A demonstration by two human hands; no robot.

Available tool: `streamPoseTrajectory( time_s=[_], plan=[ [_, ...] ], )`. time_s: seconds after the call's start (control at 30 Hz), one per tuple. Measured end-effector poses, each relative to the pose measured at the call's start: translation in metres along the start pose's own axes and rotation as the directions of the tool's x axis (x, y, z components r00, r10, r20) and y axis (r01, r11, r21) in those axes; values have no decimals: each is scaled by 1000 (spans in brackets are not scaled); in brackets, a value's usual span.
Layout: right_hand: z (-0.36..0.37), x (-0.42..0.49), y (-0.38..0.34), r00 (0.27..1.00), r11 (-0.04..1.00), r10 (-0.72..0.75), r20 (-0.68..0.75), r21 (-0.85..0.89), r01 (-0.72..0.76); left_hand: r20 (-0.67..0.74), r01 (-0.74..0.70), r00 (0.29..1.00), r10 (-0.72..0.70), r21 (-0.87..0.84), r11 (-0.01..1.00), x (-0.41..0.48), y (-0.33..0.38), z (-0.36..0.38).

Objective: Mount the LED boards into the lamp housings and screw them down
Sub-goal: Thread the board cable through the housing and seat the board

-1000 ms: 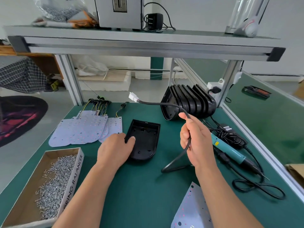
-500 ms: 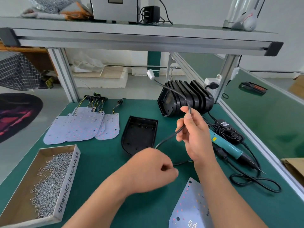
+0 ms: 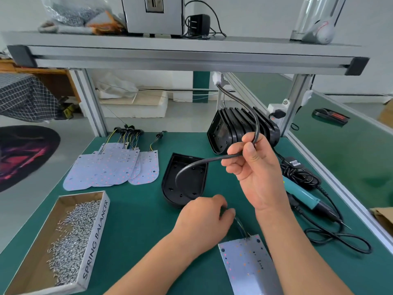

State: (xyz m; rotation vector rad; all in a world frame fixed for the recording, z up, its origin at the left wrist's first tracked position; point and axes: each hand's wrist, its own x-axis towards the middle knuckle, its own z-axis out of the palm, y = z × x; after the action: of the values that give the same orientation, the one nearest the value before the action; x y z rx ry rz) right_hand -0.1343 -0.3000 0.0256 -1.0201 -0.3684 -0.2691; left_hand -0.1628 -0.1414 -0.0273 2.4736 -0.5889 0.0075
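A black round cable is gripped in the raised right hand, whose fingers are curled round it above the green counter. From that hand the cable rises to a white plastic connector at its free end. The other way, it arcs down over an open black plastic lamp housing, which lies flat and hollow side up at the middle of the counter.

The cable's lower end is held in the clenched left hand, just in front of the housing. Thin wires emerge from under its fingers and run to a white LED board lying flat at the near edge.

More white LED boards with coloured leads are fanned out at the far left. A row of black ribbed lamp housings stands on edge at the far right. A cardboard box of small silver screws sits at the near left. A teal electric screwdriver lies to the right of the right hand.
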Motion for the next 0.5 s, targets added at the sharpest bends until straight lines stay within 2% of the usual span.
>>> streamPoseTrajectory(
  time_s=[0.17,0.27,0.33,0.4,0.43,0.5],
  plan=[
    [-13,-1,-7,983,991,21,-180,-123,-44,-239,32,968,-78,-192,981,4,-7,-15],
    [-25,0,-6,967,963,71,-246,-236,-130,-314,18,936,-157,-404,914,8,-12,-30],
    [-33,-1,-1,954,911,134,-268,-346,-225,-334,-13,915,-227,-586,810,11,-17,-41],
    [-39,-3,6,940,829,185,-286,-468,-306,-321,-51,893,-316,-769,638,14,-23,-52],
    [-41,-3,9,936,782,200,-289,-528,-330,-307,-77,888,-344,-835,545,15,-26,-56],
    [-45,-4,13,936,686,199,-292,-640,-345,-293,-120,880,-374,-899,421,17,-33,-64]
  ],
)
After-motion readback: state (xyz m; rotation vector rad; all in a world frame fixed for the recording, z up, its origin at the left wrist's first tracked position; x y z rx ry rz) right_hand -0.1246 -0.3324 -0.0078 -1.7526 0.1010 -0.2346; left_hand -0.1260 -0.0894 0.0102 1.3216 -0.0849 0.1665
